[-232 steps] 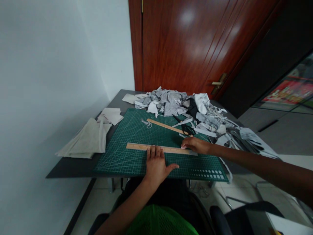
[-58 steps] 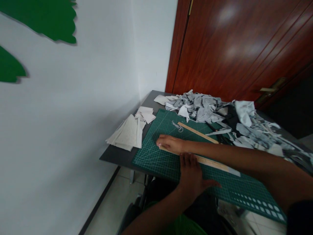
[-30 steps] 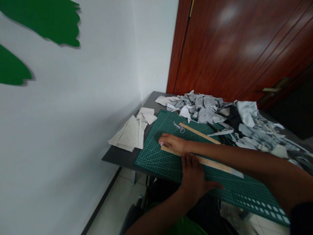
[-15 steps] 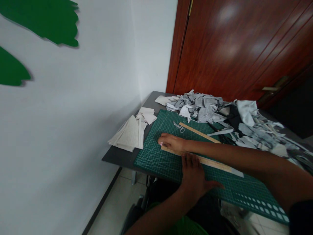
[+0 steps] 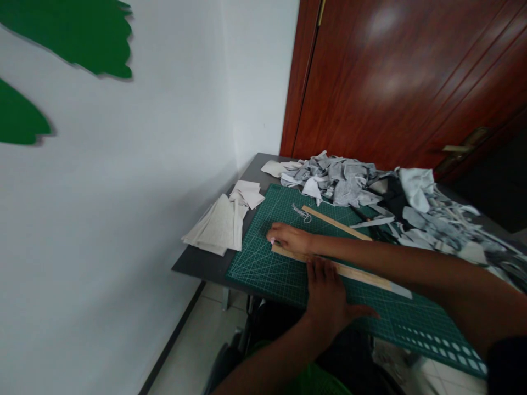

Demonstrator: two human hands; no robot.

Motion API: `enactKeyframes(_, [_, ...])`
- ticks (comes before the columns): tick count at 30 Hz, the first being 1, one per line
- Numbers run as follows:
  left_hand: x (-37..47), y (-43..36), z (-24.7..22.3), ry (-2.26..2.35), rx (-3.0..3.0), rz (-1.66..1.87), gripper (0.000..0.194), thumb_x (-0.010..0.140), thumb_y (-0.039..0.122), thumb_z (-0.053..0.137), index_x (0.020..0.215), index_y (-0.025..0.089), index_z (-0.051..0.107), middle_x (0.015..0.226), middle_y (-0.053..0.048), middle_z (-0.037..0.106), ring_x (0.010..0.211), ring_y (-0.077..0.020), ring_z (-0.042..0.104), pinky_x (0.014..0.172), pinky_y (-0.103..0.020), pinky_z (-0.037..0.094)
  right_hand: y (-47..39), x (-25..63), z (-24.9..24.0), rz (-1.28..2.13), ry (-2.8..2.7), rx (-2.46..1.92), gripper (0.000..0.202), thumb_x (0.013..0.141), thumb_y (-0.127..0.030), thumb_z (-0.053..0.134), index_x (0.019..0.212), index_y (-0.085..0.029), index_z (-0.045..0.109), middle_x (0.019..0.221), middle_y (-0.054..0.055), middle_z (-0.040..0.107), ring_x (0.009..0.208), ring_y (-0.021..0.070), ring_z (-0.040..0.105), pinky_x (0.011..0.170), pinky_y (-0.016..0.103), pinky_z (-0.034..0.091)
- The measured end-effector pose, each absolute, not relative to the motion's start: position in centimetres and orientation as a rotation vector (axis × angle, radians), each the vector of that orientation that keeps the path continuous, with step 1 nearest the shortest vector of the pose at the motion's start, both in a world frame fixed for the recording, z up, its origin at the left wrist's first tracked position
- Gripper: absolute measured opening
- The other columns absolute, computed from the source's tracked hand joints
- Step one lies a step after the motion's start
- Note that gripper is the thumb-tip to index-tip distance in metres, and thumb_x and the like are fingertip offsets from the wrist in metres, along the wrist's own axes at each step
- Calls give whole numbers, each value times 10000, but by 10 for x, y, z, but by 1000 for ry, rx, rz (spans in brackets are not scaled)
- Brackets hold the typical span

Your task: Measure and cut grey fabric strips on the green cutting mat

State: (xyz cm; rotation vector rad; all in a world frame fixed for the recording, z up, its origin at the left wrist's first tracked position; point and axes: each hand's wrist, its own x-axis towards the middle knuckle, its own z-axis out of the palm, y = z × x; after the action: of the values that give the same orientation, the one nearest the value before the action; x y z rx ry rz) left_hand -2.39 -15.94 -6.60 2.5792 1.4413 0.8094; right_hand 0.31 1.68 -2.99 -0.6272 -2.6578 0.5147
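The left hand (image 5: pixel 327 291) lies flat on the ruler (image 5: pixel 364 275), thumb wide. The right hand (image 5: pixel 289 238) curls at the ruler's left end; its contents cannot be told. The ruler rests on the green mat (image 5: pixel 263 271); a pale strip (image 5: pixel 401 291) projects beyond its right end. Probable step: steadying the ruler. The next move calls for firm left-hand pressure.

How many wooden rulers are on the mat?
2: one ruler partly under the left hand, another ruler farther back, near the thread. The scraps could hide more.
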Motion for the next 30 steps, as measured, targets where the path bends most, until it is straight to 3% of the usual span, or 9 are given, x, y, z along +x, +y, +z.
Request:
enactKeyframes(5, [-24, -159, -67, 1450, 2571, 790, 1211, 726, 968, 470, 1417, -21, 578, 1460, -284, 568, 1416, -446, 461, 1196, -585, 355, 20, 9, -32, 472, -2638, -653, 325, 837, 87, 484, 930, -190, 626, 889, 29, 535, 858, 198, 532, 777, 293, 453])
enactKeyframes(14, [-25, -159, -70, 1450, 2590, 814, 1226, 690, 964, 529, 1430, -12, 569, 1474, -291, 548, 1427, -470, 428, 1184, -601, 368, 13, 8, -37, 455, -2585, -676, 334, 868, 75, 478, 979, -201, 630, 936, 39, 570, 884, 196, 550, 802, 299, 476])
enactKeyframes(30, [-26, -158, -64, 1441, 2576, 839, 1329, 623, 1041, 414, 1446, 7, 561, 1473, -274, 557, 1391, -455, 475, 1176, -598, 380, 1, -2, -29, 550, -2597, -613, 193, 939, -24, 553, 900, -205, 609, 901, 29, 549, 863, 196, 552, 791, 296, 472])
